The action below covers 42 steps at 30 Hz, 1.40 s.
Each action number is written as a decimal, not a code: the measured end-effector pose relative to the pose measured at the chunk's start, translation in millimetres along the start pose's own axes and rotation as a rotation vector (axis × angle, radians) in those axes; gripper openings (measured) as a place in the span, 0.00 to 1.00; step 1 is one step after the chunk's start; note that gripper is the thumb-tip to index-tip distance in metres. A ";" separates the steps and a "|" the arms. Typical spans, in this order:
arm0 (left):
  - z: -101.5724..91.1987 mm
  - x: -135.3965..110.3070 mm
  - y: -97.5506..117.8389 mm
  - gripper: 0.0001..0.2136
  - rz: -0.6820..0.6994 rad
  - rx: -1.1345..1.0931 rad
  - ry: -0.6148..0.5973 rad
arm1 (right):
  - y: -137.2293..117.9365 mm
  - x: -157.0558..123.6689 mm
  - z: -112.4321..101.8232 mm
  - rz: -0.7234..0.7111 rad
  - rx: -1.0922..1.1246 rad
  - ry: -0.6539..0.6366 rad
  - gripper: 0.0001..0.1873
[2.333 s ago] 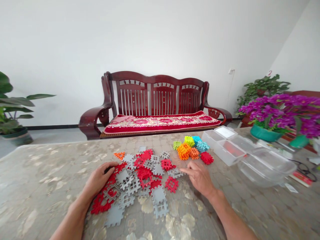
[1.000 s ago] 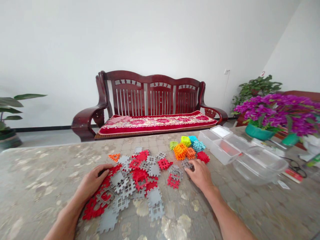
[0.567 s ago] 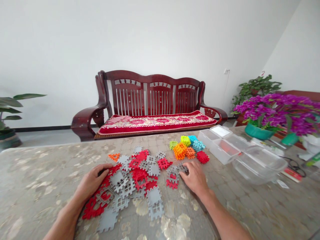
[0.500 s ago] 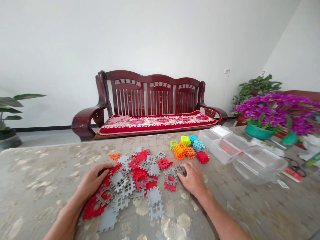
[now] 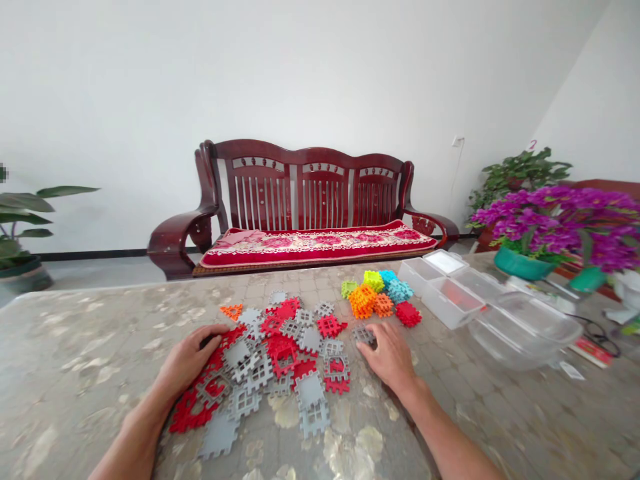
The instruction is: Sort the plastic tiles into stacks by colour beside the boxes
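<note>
On the bench [image 5: 125, 360]: the likeliest slip is at the right hand [image 5: 390, 353], which seems to have only a fingertip hold on the grey windowed tile [image 5: 363, 334]; a loose pinch could let it go, and its toothed rim might snag on the red and grey pile [image 5: 283, 353] and push pieces askew

Stacks: the orange stack [image 5: 362, 301] and the red stack [image 5: 408, 314] stand just beyond the right hand; a knock from the knuckles could scatter them if they are merely piled, which I cannot tell

Grey frame: the grey frame [image 5: 337, 377] lies partly over a red tile [image 5: 337, 387] at the pile's right edge; with uneven support, it would probably skid if bumped

Grey windowed tile: between thumb and forefinger of the right hand, just beside the pile with a strip of bench between, and well apart from the left hand [image 5: 193, 357]; flat or slightly lifted, I cannot tell

Right hand: thumb and forefinger narrowed about the tile's right side

Left hand: fingers curled at the pile's left edge, the gap between thumb and forefinger narrow; whether it holds a piece is hidden

Orange triangle: the orange triangle [image 5: 232, 311] lies just beyond the left fingertips

Clear box: the clear box [image 5: 457, 313] stands right of the stacks, apart from both hands
</note>
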<state>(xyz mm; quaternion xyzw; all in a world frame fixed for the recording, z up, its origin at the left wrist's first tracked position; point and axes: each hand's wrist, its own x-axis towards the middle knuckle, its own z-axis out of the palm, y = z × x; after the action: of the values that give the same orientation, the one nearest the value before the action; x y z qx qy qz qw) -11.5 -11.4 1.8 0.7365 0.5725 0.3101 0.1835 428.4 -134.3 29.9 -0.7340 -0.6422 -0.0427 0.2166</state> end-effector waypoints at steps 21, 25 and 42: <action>-0.1 -0.3 2.0 0.19 -0.005 -0.013 0.018 | -27.1 -15.1 -15.4 -0.401 0.311 -0.235 0.21; -0.6 -0.2 2.8 0.20 -0.007 -0.013 0.006 | -22.8 -13.3 -11.1 -0.375 0.340 -0.131 0.09; -5.1 -1.4 10.3 0.22 -0.022 -0.052 -0.017 | 26.9 13.2 0.3 0.067 0.144 0.046 0.18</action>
<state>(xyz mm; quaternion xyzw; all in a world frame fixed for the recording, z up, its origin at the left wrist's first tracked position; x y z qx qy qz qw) -7.6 -16.1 11.6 0.7277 0.5707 0.3168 0.2108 456.4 -124.2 27.0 -0.7365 -0.6136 -0.0059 0.2845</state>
